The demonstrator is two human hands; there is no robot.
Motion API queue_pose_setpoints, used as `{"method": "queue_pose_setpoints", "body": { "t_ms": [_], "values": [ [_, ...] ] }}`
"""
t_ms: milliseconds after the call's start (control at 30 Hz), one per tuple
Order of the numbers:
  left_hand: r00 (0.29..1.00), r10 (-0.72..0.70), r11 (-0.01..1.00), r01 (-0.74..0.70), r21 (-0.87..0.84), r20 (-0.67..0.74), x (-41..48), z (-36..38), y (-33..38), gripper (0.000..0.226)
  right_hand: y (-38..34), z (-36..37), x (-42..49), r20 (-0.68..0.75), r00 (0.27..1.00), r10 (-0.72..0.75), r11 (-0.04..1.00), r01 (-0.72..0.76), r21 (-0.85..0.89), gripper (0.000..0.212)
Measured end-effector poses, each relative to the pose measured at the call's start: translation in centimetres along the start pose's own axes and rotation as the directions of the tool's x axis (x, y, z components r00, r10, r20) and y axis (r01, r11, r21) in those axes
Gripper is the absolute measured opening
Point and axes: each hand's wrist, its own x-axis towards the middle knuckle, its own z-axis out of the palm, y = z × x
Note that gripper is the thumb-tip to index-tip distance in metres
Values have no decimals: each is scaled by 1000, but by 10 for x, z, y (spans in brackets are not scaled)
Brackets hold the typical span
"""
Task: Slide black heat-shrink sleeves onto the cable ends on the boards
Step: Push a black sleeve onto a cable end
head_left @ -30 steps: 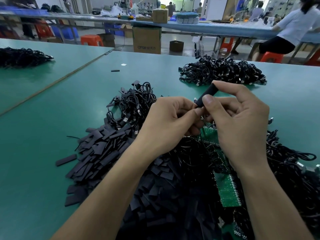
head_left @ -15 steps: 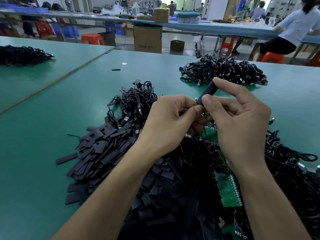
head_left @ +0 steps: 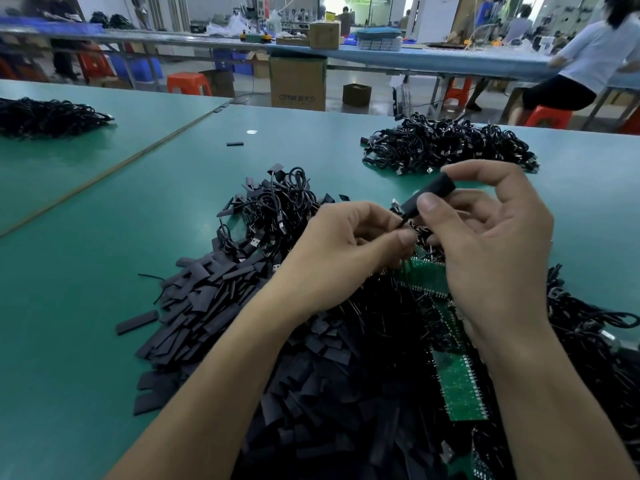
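Right grip (head_left: pixel 491 258) pinches matte tubular sleeve (head_left: pixel 431 194), left grip (head_left: pixel 343 258) thin cable (head_left: pixel 403 221).

Factory floor: long workbenches (head_left: pixel 104 188), cable heaps (head_left: pixel 446 143)

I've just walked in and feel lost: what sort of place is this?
Most likely an electronics assembly workshop. Long green worktables carry heaps of black cables, a pile of cut heat-shrink sleeves and green circuit boards, and another person sits on a stool at a bench behind.
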Motion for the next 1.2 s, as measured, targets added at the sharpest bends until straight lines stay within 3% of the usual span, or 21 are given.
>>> {"method": "queue_pose_setpoints", "body": {
  "t_ms": [133,333,467,567,667,767,833,867,1000,1100,1200],
  "values": [
    [998,3,967,-17,255,55,0,1,-6,16,2,-6,2,-117,993,19,999,-15,30,29],
    [990,108,967,-85,239,-86,1,6,-3,18,3,-3,0,-161,987,14,1000,-13,8,24],
    [977,38,991,-10,134,-209,4,-5,-5,16,0,-5,-1,-93,993,66,996,-71,-49,24],
    [910,33,987,34,155,-413,8,-18,-11,16,-4,-11,0,44,981,188,951,-171,-259,31],
    [796,58,979,72,189,-602,18,-33,-19,17,-10,-24,4,228,914,335,812,-157,-561,17],
    [719,80,970,104,220,-691,37,-50,-23,20,-18,-35,4,385,754,532,655,-78,-751,34],
    [700,90,952,149,268,-708,51,-61,-23,22,-20,-36,3,406,636,656,558,-46,-828,43],
    [696,91,938,179,296,-712,57,-64,-25,25,-19,-36,3,395,621,677,525,-31,-850,41],
    [683,45,911,272,311,-729,66,-70,-41,53,-13,-36,5,363,754,548,560,-8,-828,26],
    [714,52,886,290,363,-698,60,-69,-50,45,-15,-34,6,289,912,292,721,-11,-693,28],
    [736,217,837,198,511,-641,51,-54,-42,30,-12,-30,8,176,979,107,856,-1,-516,28]
  ]
}}
